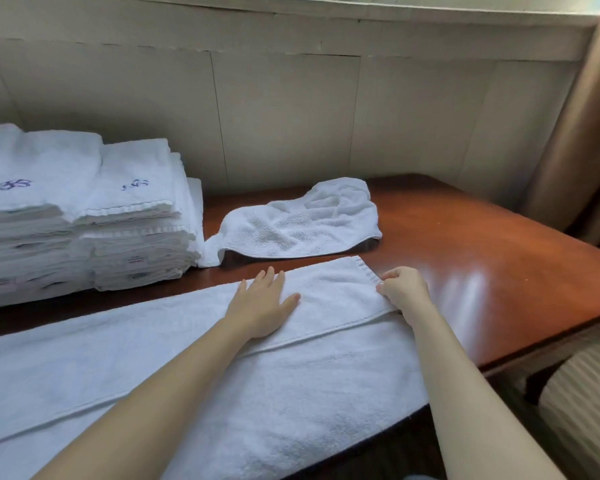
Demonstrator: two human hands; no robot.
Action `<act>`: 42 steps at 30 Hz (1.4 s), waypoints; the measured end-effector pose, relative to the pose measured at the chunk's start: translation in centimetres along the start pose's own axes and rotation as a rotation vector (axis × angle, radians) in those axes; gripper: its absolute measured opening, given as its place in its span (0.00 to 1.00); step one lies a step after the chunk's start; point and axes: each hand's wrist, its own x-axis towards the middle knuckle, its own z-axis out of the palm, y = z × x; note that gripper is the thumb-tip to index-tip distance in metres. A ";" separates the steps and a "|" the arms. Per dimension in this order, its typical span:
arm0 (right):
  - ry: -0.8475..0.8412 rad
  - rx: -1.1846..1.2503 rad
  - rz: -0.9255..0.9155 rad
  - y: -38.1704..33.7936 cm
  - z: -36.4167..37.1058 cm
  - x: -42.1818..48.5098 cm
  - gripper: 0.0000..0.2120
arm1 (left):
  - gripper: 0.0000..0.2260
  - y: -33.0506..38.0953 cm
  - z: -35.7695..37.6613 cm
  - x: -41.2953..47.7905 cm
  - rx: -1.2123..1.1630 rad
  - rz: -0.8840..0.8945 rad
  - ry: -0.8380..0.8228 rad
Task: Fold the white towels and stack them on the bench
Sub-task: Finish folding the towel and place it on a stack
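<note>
A long white towel (194, 368) lies folded lengthwise across the lower half of the frame on the reddish tabletop (482, 244), its long axis running from lower left up to its narrow end at centre right. The left hand (262, 304) rests flat on it, fingers straight and slightly spread. The right hand (404, 289) pinches the folded edge near that end, fingers curled. A crumpled small towel (302, 221) lies above. Folded stacks (84, 216) sit at upper left.
</note>
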 end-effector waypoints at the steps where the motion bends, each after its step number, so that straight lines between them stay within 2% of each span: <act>1: -0.009 0.046 0.034 0.3 -0.4 -0.1 0.08 | 0.29 -0.1 -0.1 -0.2 -0.005 0.003 0.017; 4: -0.082 0.133 0.105 1.1 -1.6 -0.4 0.04 | 0.27 -0.7 -0.2 -1.1 -0.004 -0.011 0.044; 8: -0.081 0.118 0.131 1.3 -2.4 -1.0 0.09 | 0.25 -2.1 -0.8 -3.1 0.021 -0.046 0.018; 9: -0.048 0.067 0.110 1.1 -2.3 -1.3 0.08 | 0.25 -2.5 -1.0 -3.7 0.023 -0.054 0.010; 11: 0.027 -0.186 0.048 0.2 -1.8 -2.6 0.04 | 0.25 -3.5 -1.2 -5.2 0.018 -0.076 0.003; 14: 0.178 -0.541 -0.052 -1.3 0.2 -4.9 0.11 | 0.25 -5.5 -1.3 -7.7 -0.002 -0.138 -0.006; 16: 0.221 -0.650 -0.176 -2.4 1.9 -6.3 0.14 | 0.26 -6.8 -1.3 -9.3 -0.018 -0.165 -0.015; 22: 0.023 -0.700 -0.605 -6.3 9.2 -10.2 0.16 | 0.28 -9.3 -1.7 -12.6 -0.043 -0.214 -0.057; 27: -0.137 -0.640 -0.834 -9.8 15.5 -13.9 0.19 | 0.29 -12.5 -2.0 -15.4 0.003 -0.307 -0.055; 34: -0.415 -0.689 -0.888 -11.5 20.9 -16.0 0.20 | 0.26 -21.0 -3.1 -21.0 -0.039 -0.563 0.069; 42: -0.344 -0.699 -0.887 -12.2 21.7 -16.1 0.17 | 0.22 -26.0 -4.4 -23.7 -0.028 -0.705 0.270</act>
